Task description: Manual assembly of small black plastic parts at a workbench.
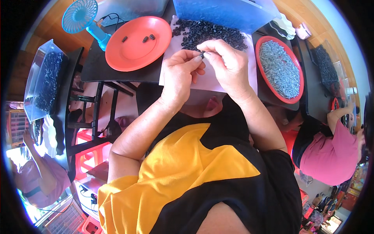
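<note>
My left hand (180,72) is closed, its thumb and forefinger pinching a small black part (202,55). Against that part my right hand (230,64) is closed too, thumb and forefinger brought together; whatever lies between those fingertips is hidden or too small to name. Just beyond both hands, a pile of small black parts (210,34) is spread over a pale sheet (247,70) on the table. To the left sits an orange-red plate (136,56) with three small dark parts on it. On the right, a red oval tray (300,84) is filled with small silvery metal pieces (279,68).
A blue fan (80,17) stands at the far left of the dark table (95,70). Behind the pile is a blue translucent bin (218,13). Other bins of dark parts (48,78) (325,66) stand on both sides. Two people (43,179) (329,156) sit nearby.
</note>
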Tool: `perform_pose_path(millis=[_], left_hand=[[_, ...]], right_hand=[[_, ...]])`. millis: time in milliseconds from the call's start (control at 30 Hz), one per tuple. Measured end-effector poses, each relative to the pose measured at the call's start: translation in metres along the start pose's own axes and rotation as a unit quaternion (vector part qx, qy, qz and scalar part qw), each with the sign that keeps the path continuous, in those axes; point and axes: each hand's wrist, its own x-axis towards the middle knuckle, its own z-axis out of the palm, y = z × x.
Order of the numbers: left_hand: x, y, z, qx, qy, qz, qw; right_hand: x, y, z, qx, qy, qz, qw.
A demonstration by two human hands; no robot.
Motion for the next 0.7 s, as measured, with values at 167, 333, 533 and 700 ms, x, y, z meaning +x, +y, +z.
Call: perform_pose_path(millis=[167,333,533,700], left_hand=[[-0.003,0.000,0.004,0.016,0.012,0.006,1.000],[-0.005,-0.001,0.005,0.051,0.011,0.025,0.998],[-0.006,-0.005,0.007,0.046,0.015,0.038,0.998],[-0.008,-0.001,0.010,0.054,0.024,0.013,0.998]], right_hand=[[0.002,-0.003,-0.004,0.000,-0.019,0.014,1.000],[0.006,-0.006,-0.006,-0.042,-0.044,-0.019,0.998],[0.009,-0.007,-0.011,-0.004,-0.067,0.006,0.998],[0.016,-0.009,-0.009,-0.125,-0.103,-0.103,0.981]])
